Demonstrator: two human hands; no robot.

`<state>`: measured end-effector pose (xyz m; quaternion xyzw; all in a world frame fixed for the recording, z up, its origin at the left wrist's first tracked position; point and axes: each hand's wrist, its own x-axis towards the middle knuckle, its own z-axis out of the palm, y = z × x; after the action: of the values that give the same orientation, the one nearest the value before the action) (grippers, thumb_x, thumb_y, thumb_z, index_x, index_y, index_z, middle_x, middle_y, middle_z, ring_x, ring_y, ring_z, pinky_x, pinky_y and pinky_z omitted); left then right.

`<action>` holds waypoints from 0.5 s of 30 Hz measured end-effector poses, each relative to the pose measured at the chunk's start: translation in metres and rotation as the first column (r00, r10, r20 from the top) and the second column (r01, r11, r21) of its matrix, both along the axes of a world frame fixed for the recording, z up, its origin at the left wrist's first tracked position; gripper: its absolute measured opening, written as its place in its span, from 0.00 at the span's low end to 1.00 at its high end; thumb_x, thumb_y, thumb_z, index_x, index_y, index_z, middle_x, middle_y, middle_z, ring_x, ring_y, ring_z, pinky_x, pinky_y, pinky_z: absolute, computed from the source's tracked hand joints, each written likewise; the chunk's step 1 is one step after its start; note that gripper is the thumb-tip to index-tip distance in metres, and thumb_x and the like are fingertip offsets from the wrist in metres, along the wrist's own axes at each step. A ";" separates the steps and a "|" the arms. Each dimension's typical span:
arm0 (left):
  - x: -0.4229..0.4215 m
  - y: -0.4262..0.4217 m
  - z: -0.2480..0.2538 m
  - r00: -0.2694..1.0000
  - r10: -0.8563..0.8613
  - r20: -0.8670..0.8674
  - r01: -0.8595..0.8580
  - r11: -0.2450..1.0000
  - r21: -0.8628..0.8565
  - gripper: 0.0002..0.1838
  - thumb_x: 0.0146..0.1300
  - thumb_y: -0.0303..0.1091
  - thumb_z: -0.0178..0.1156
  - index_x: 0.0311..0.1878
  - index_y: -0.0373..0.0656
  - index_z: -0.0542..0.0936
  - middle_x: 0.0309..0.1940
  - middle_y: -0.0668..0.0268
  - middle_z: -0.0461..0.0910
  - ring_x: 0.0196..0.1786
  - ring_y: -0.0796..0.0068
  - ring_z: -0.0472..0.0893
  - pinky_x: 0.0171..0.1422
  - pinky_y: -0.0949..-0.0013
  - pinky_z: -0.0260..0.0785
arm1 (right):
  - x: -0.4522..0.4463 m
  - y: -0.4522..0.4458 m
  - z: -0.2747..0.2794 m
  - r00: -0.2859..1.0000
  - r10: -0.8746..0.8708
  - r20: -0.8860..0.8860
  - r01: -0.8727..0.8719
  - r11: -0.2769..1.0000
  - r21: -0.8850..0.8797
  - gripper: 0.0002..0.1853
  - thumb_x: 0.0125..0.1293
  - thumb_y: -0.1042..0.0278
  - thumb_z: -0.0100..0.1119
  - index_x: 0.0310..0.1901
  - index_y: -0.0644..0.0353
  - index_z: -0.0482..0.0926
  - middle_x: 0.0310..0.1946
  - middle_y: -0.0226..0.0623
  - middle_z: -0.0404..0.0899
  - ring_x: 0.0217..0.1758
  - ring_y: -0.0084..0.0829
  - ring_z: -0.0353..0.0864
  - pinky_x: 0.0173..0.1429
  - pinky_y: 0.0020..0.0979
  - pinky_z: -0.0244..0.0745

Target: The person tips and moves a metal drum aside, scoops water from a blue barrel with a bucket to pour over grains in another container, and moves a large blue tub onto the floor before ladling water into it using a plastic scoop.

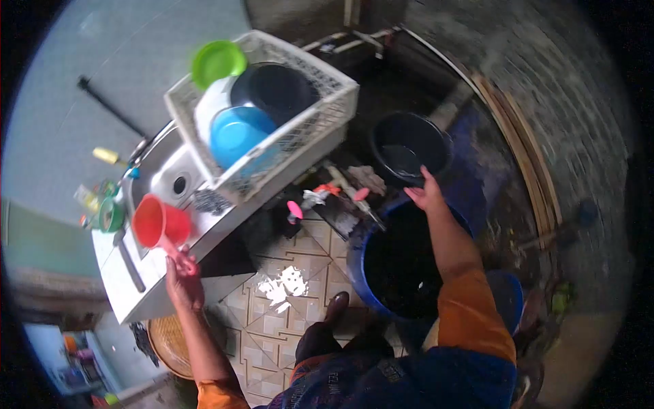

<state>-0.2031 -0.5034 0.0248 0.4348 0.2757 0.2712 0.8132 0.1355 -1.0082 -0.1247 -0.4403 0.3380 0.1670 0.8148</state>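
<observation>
Head view, from the left: a green cup (111, 215) stands near the sink's left edge, and a dark-handled tool (129, 263) lies on the white countertop (151, 304). Just right of them, the left hand (184, 283) is closed around the handle of a red dipper (151, 221); the handle sits in the grip, while the cup part extends beyond the fingers, toward the steel sink (163, 183), its mouth facing up toward the camera. Below the counter, a round woven basket (167, 344) shows beside the left forearm. Further right, a white lattice crate (330, 112) holds a light-green bowl (219, 65), a blue bowl (240, 133) and a dark basin (276, 90). Patterned floor tiles (262, 334) show between the counter and a blue barrel (357, 266) with a dark interior. At the right, a black tub (407, 144) lies just beyond the right hand (426, 193), over the barrel's far edge. That hand's fingers meet the tub's near rim, thumb side up; whether they are clamped on it or merely touching, I cannot tell.
</observation>
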 end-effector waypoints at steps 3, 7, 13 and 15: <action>0.006 0.010 -0.004 0.997 -0.056 0.060 0.052 0.996 0.074 0.15 0.65 0.35 0.55 0.52 0.42 0.68 0.46 0.62 0.72 0.40 0.78 0.73 0.45 0.77 0.67 | -0.004 0.001 -0.001 0.990 -0.119 -0.078 0.119 0.993 -0.005 0.46 0.51 0.49 0.67 0.66 0.55 0.52 0.63 0.55 0.52 0.64 0.48 0.58 0.62 0.48 0.65; 0.001 -0.022 0.012 0.998 -0.018 0.065 0.005 0.982 0.190 0.22 0.65 0.34 0.54 0.60 0.42 0.62 0.54 0.57 0.68 0.46 0.75 0.71 0.51 0.73 0.65 | -0.049 0.005 0.014 0.974 -0.170 0.150 0.193 0.968 -0.162 0.35 0.57 0.53 0.62 0.62 0.57 0.59 0.58 0.45 0.60 0.61 0.40 0.62 0.56 0.44 0.70; -0.040 -0.124 0.029 0.981 -0.163 -0.101 0.191 0.865 0.464 0.29 0.61 0.37 0.59 0.61 0.43 0.60 0.52 0.54 0.71 0.42 0.71 0.76 0.41 0.71 0.70 | -0.221 0.035 0.085 0.759 0.473 0.447 -0.439 0.879 -0.185 0.20 0.61 0.72 0.56 0.56 0.59 0.67 0.47 0.31 0.73 0.47 0.24 0.73 0.46 0.27 0.72; -0.044 -0.170 0.013 0.927 -0.308 -0.214 0.371 0.832 0.413 0.26 0.60 0.35 0.60 0.58 0.42 0.62 0.42 0.57 0.77 0.35 0.71 0.78 0.36 0.73 0.72 | -0.270 0.049 0.089 0.610 0.664 0.432 -0.659 0.728 -0.189 0.26 0.62 0.72 0.56 0.62 0.58 0.63 0.57 0.36 0.68 0.57 0.29 0.68 0.59 0.34 0.66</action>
<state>-0.2473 -0.6732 0.0374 0.6691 0.1800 0.1472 0.7058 -0.1342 -0.9595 -0.0361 -0.5648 -0.0565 0.3414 0.7492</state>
